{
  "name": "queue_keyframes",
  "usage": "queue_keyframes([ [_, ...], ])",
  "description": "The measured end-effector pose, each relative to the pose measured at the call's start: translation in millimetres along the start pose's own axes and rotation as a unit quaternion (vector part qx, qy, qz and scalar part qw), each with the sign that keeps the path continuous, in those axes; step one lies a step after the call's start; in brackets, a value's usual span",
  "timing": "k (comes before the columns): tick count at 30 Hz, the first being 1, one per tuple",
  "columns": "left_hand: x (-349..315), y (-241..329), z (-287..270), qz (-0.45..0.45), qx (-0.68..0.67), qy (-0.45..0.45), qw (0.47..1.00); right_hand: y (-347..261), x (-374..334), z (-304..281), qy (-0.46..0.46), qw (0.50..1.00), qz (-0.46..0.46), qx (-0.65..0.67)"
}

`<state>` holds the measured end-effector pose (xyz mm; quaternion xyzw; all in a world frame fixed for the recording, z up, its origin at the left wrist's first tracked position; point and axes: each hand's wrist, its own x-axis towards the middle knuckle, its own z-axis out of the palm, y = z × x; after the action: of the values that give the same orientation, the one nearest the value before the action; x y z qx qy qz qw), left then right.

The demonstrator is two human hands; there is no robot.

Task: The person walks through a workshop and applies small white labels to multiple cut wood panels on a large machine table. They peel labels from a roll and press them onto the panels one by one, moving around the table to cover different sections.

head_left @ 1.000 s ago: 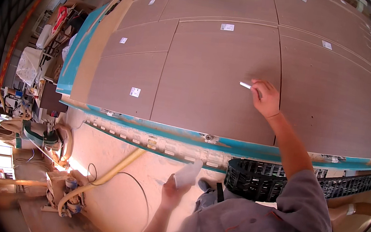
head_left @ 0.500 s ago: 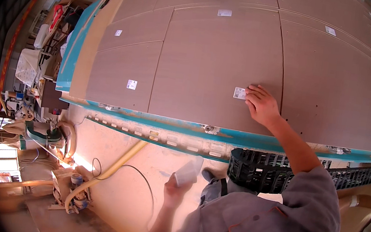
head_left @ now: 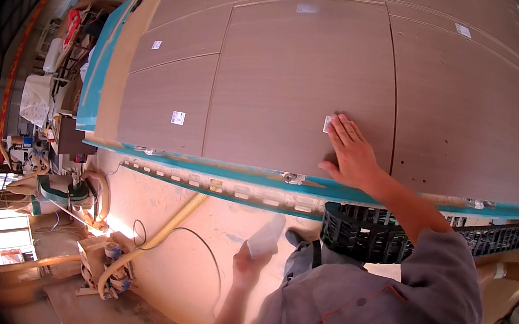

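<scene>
My right hand (head_left: 352,154) lies flat on a large brown board (head_left: 298,78), fingers stretched out and thumb apart. Its fingertips cover most of a small white label (head_left: 327,124) stuck there, so only the left edge shows. Low in front of my body, my left hand (head_left: 248,263) is closed around the lower end of some whitish, half-see-through sheets (head_left: 264,237); how many layers there are I cannot tell. Another white label (head_left: 177,118) sits on the smaller board (head_left: 162,98) to the left.
The cut boards lie on a machine bed with a teal edge (head_left: 219,168). Beneath it on the right runs a black cable chain (head_left: 362,233). A yellowish hose (head_left: 163,235) crosses the floor to a dusty machine (head_left: 107,266). Daylight enters through a window (head_left: 5,236).
My right hand has gone from bent fingers at the label's right edge to lying flat over it. My left hand still holds the sheets, and the view has shifted slightly.
</scene>
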<state>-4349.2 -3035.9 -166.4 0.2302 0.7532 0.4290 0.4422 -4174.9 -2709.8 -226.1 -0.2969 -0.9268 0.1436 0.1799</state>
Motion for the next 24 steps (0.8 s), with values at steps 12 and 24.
queue_keyframes([
  [12,0.1,31.0,28.5,-0.013,-0.091,0.023,0.995,-29.6,-33.2,-18.8,-0.060,0.993,-0.010,0.106],
  [24,-46.4,39.1,50.0,0.115,-0.200,-0.019,0.973,-165.7,-82.8,-100.8,0.077,0.902,-0.163,0.392],
])
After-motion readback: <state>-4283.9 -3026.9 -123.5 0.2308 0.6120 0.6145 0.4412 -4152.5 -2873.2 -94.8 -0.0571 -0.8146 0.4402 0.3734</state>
